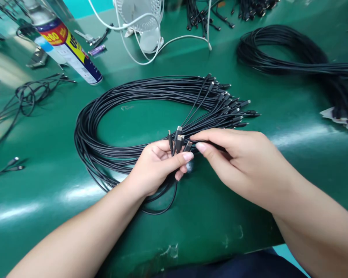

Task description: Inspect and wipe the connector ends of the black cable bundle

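Near the middle of the view, my left hand point(159, 164) is closed around several black USB cables, their plug ends point(179, 142) pointing up between thumb and fingers. Just to the right, my right hand point(240, 162) has its thumb and index finger close together, with a thin black cable running between them beside those plugs. What its other fingers do is hidden. Behind both hands lies a large loop of black cables point(87, 123) on the green table, its many connectors point(229, 102) fanned out toward the right.
A spray can point(68, 48) stands at the back left, near a white fan point(140, 17) with a white cord. Another cable coil point(281, 48) lies at the right. Loose cables point(29, 94) are at the left. The green table point(208, 227) has a near edge by my lap.
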Tool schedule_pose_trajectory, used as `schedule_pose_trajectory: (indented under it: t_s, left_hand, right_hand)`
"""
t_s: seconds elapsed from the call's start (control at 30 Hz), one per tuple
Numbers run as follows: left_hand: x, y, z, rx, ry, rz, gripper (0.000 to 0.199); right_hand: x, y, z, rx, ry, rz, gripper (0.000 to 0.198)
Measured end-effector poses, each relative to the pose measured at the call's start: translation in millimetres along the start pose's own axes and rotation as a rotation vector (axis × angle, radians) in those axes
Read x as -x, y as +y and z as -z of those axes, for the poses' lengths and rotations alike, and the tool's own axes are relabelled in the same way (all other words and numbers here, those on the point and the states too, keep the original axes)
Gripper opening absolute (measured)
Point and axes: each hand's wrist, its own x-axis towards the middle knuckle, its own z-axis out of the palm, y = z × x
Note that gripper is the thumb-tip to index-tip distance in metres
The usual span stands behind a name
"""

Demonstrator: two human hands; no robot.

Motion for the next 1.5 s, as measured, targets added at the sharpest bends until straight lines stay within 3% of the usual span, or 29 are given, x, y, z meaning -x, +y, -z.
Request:
schedule_pose_trajectory:
  t_s: [0.17, 0.33, 0.43, 0.67, 0.97, 1.1, 1.3, 1.5]
  left_hand:
    - [0.3, -0.5, -0.4, -0.015, -0.016, 0.029, 0.023]
    - [0.9, -0.1, -1.1, -0.020, -0.027, 0.048, 0.022]
    - [0.2, -0.6, -0.4, -0.014, -0.022, 0.059, 0.025]
    - [-0.7, -2.2, 1.4, -0.030, -0.038, 0.061, 0.021]
    - [-0.9, -1.7, 0.4, -0.054, -0.030, 0.082, 0.022]
    - [-0.6, -2.2, 0.6, -0.055, -0.028, 0.078, 0.024]
    - [-0.1, -1.5, 0.5, -0.033, -0.024, 0.072, 0.024]
    - [-0.4, -1.0, -0.1, -0.056, -0.031, 0.091, 0.023]
  right_hand:
    - [-11.1, 5.4, -4.9, -0.377, -0.090, -0.071, 0.012]
    - [-14.4, 6.2, -6.5, -0.282, -0.004, 0.024, 0.017]
    - [-14.5, 6.6, -2.8, -0.243, 0.078, 0.007, 0.017]
    - [-15.2, 11.8, 3.5, -0.336, -0.084, -0.006, 0.010]
    - [-14.8, 14.5, 2.6, -0.224, -0.023, 0.078, 0.011]
    - [-16.2, 15.3, 4.4, -0.240, -0.001, 0.017, 0.011]
    - [-16.0, 12.4, 4.2, -0.310, -0.114, -0.028, 0.012]
    - [-16.1, 12.6, 5.3, -0.228, -0.160, 0.015, 0.015]
